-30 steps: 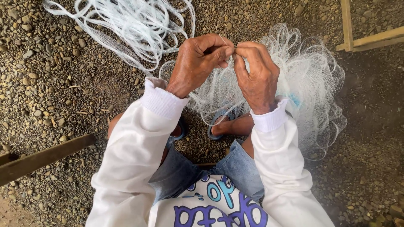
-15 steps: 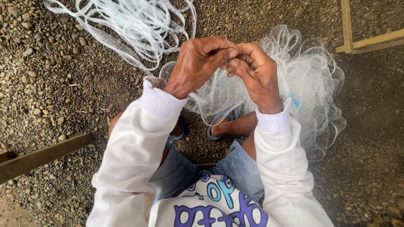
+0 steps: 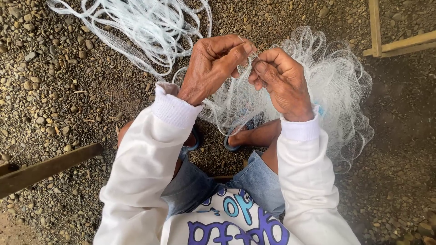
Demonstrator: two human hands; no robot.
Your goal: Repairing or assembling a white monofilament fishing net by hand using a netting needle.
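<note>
Two bare hands meet above the knees of a seated person in a white long-sleeved top and blue denim shorts. The left hand [image 3: 213, 68] has its thumb and fingers pressed together on a few thin strands, and the right hand [image 3: 281, 81] pinches the same strands just beside it, fingertips nearly touching. What they hold is a fine, pale, translucent fishing net [image 3: 331, 81], which bunches in a frilly heap under and to the right of the right hand and falls toward the feet. A separate run of the same pale mesh, gathered into a long loose skein [image 3: 136, 27], lies on the ground up and to the left. Something thin may sit between the fingers, but it is too small to tell.

The likely trouble is a snag or slip: the filaments are thin and slick, so a small shift of the pinch could let them slide free. Pulling hard while the heap drags on the grey gravel ground [image 3: 54, 81] could catch mesh on a stone and tear it. Loose folds hang close to the blue sandals [image 3: 236, 136], so a moving foot could tangle in them.

Room is fair. A dark wooden plank [image 3: 45, 168] lies at lower left, well apart from the hands, and a light wooden frame [image 3: 386, 41] stands at upper right, near the heap's edge. Open gravel lies to the left.
</note>
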